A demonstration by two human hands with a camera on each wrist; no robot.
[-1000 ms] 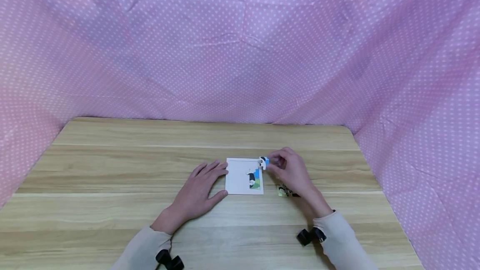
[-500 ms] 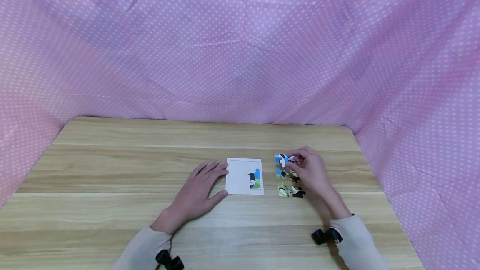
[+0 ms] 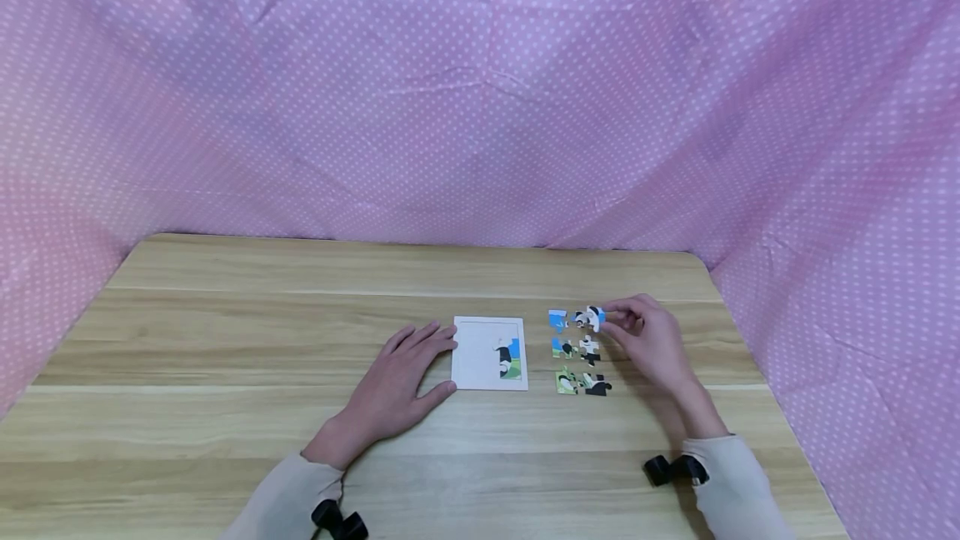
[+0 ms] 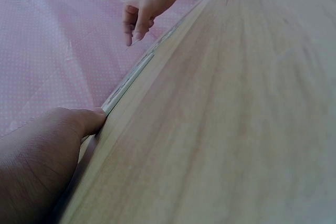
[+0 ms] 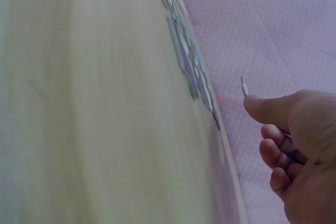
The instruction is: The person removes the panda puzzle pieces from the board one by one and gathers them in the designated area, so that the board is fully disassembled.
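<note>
A white puzzle board (image 3: 476,357) lies on the wooden table (image 3: 300,332), with one or two black, blue and green pieces (image 3: 508,359) still seated at its right side. My left hand (image 3: 431,361) rests flat on the table, fingers straight, its fingertips against the board's left edge. In the left wrist view the thumb (image 4: 79,124) touches the board's rim (image 4: 131,80). To the right, my right hand (image 3: 611,319) pinches a puzzle piece (image 3: 592,317) just above several loose pieces (image 3: 577,352). The right wrist view shows that piece (image 5: 243,86) edge-on at my thumb tip.
The loose pieces sit in two columns between the board and my right hand: a blue one (image 3: 557,319) at the top and a green one (image 3: 566,382) at the bottom. Pink dotted cloth (image 3: 480,107) walls the table at the back and both sides.
My right hand has carried the piece from the board's upper right corner to the right, over the loose pieces. The left hand has stayed put.
</note>
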